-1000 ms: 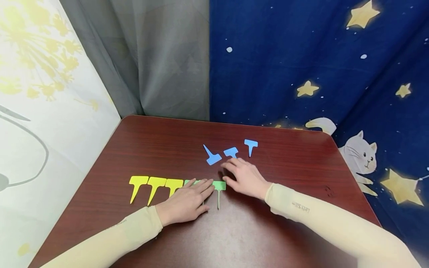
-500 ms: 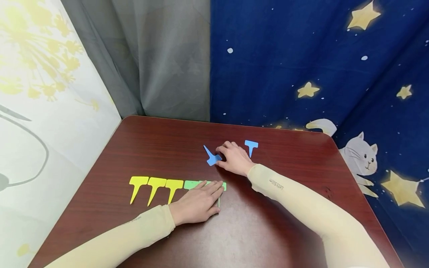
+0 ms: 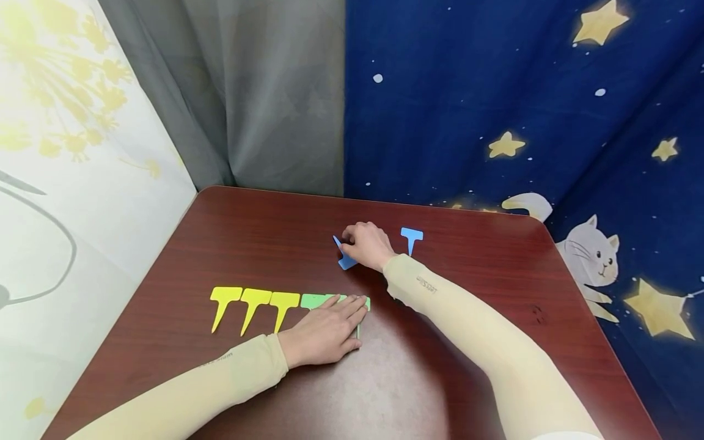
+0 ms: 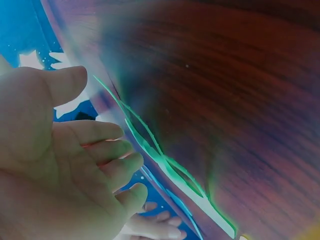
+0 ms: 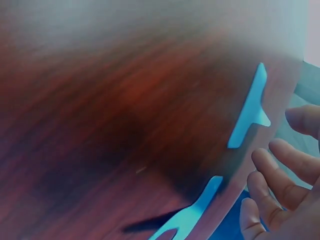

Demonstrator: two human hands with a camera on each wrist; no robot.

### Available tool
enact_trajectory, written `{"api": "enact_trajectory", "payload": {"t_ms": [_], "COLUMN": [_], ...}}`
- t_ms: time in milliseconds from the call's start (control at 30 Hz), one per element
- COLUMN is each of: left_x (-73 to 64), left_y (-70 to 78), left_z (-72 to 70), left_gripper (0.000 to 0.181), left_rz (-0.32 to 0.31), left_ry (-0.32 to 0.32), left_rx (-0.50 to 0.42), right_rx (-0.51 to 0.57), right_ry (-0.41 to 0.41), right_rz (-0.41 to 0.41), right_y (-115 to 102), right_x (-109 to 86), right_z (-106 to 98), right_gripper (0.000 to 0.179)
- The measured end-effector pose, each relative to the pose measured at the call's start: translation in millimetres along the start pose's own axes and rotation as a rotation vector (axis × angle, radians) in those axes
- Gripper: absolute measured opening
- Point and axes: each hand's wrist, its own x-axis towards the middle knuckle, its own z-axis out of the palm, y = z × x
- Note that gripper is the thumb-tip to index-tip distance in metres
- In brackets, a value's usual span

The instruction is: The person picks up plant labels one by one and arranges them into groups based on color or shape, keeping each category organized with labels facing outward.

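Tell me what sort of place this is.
It looks like a curtained-off corner of an indoor room, though I can't tell what building. A dark red-brown table fills the foreground, with a gray curtain and a blue star-patterned curtain hanging behind it.

The right grip [image 3: 370,245] has moved leftward to the leftmost blue tag [image 3: 347,263].
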Motion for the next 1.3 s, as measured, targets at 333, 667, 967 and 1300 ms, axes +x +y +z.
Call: {"api": "enact_trajectory", "payload": {"t_ms": [333, 667, 967, 1300], "left_x": [1.7, -1.7, -2.7, -4.4], "left_y": [-0.3, -1.7, -0.6, -1.6], "left_z": [3.7, 4.6, 5.1, 3.5], "left_gripper": [0.066, 0.067, 0.068, 0.069], "left_rz": [-0.005, -0.005, -0.002, -0.007], "left_ry": [-0.019, -0.015, -0.039, -0.044], "left_rx": [-0.005, -0.004, 0.011, 0.01], "right_rx": [-0.011, -0.053, -0.076, -0.11], "right_ry": [0.018, -0.016, 0.006, 0.044], "right_rz": [0.139, 0.198, 0.17, 0.041], "right_y": [-16, -22, -22, -30], "right_x": [28.1, 38.3, 37.9, 35.6], "right_z": [1, 13, 22, 3], "right_gripper": [0.026, 0.016, 0.021, 0.014]}}
